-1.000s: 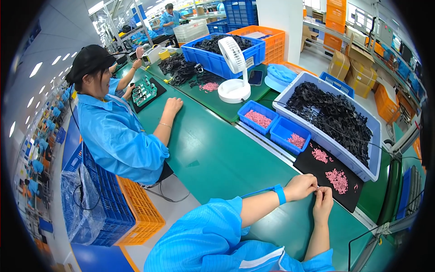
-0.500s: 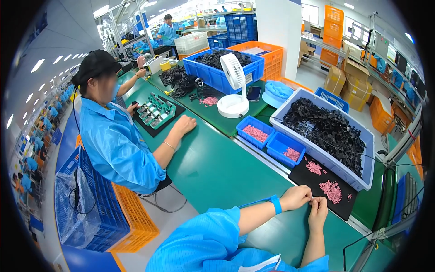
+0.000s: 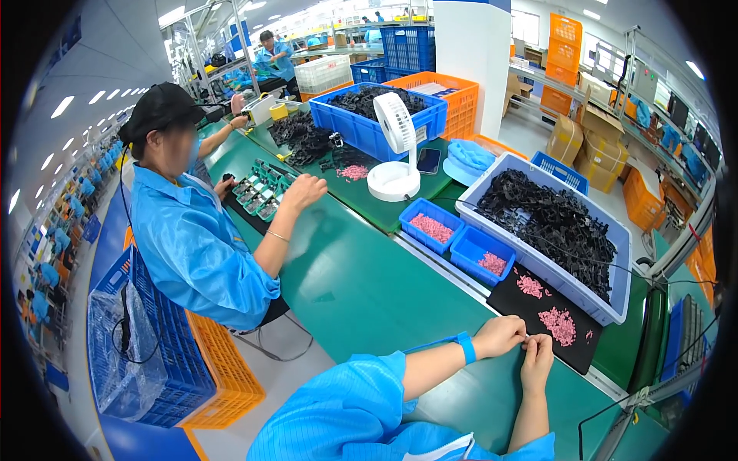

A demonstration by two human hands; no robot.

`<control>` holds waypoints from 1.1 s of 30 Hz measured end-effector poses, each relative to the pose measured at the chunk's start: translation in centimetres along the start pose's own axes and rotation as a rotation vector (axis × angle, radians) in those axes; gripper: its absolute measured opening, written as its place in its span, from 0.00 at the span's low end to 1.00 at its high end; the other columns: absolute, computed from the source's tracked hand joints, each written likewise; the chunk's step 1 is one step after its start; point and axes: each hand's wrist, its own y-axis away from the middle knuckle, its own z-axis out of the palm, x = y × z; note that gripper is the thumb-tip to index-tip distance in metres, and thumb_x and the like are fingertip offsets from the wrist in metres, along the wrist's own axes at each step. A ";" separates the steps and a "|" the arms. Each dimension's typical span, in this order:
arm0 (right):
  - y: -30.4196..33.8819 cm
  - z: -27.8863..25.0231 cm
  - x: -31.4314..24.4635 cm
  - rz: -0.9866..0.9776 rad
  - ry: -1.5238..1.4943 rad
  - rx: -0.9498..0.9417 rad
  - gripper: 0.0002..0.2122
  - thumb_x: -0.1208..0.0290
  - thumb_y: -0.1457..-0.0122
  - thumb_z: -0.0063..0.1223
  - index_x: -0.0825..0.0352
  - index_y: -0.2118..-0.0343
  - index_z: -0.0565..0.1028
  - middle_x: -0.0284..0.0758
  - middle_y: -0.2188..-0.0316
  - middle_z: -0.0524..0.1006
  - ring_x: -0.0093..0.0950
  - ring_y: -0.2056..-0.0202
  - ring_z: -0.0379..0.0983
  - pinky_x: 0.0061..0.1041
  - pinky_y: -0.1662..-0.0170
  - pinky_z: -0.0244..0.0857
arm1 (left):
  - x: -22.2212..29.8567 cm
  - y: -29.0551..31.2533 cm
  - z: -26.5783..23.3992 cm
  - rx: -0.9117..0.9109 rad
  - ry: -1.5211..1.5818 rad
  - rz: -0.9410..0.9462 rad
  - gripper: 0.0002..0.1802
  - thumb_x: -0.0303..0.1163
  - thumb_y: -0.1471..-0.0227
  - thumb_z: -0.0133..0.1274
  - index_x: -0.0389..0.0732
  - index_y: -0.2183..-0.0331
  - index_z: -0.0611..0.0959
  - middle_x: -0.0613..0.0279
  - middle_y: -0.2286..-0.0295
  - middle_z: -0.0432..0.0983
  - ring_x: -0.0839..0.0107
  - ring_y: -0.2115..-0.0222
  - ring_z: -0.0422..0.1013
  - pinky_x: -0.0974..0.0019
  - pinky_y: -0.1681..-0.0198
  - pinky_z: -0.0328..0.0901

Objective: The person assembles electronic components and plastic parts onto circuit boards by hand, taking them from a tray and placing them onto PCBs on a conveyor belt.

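My left hand (image 3: 498, 336), with a blue band on its wrist, meets my right hand (image 3: 537, 359) at the near edge of a black mat (image 3: 503, 298). The fingertips of both are pinched together. Whatever lies between them is too small and covered to make out. Just beyond, on the mat, are a loose pile of small pink parts (image 3: 559, 326) and a smaller pink heap (image 3: 530, 286). A large pale-blue bin (image 3: 469, 209) full of black plastic parts (image 3: 542, 223) stands behind the mat.
Two small blue trays (image 3: 454, 244) with pink parts sit left of the mat. A white fan (image 3: 393, 181) stands farther left. Across the green bench (image 3: 346, 280), a co-worker in blue (image 3: 196, 230) reaches over a green fixture (image 3: 263, 187). A thin cable (image 3: 553, 240) crosses the bin.
My hands stay pinched together in nearly the same place. The co-worker's near hand has lifted and moved toward the green fixture.
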 end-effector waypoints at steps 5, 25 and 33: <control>0.0 -0.1 0.1 -0.001 -0.006 -0.004 0.03 0.80 0.39 0.43 0.70 0.70 0.66 0.34 0.76 0.72 0.23 0.74 0.68 0.21 0.69 0.64 | 1.6 -0.5 -1.7 -0.051 0.182 -0.109 0.03 0.26 0.54 0.54 0.37 0.75 0.78 0.57 0.75 0.74 0.61 0.72 0.73 0.61 0.69 0.67; -0.1 -0.4 0.8 0.089 -0.036 -0.031 0.03 0.79 0.39 0.43 0.69 0.70 0.67 0.34 0.74 0.72 0.21 0.73 0.68 0.20 0.67 0.64 | -10.7 -3.1 -37.9 0.715 -0.896 -0.552 0.04 0.34 0.61 0.61 0.48 0.76 0.86 0.51 0.43 0.60 0.49 0.53 0.66 0.53 0.49 0.62; 0.0 -0.1 0.7 0.119 -0.041 -0.035 0.04 0.79 0.38 0.41 0.69 0.71 0.65 0.34 0.73 0.71 0.20 0.73 0.66 0.18 0.66 0.63 | -7.6 -10.0 -45.3 0.433 -1.231 -0.535 0.08 0.41 0.61 0.57 0.56 0.74 0.87 0.62 0.43 0.63 0.53 0.50 0.63 0.48 0.50 0.57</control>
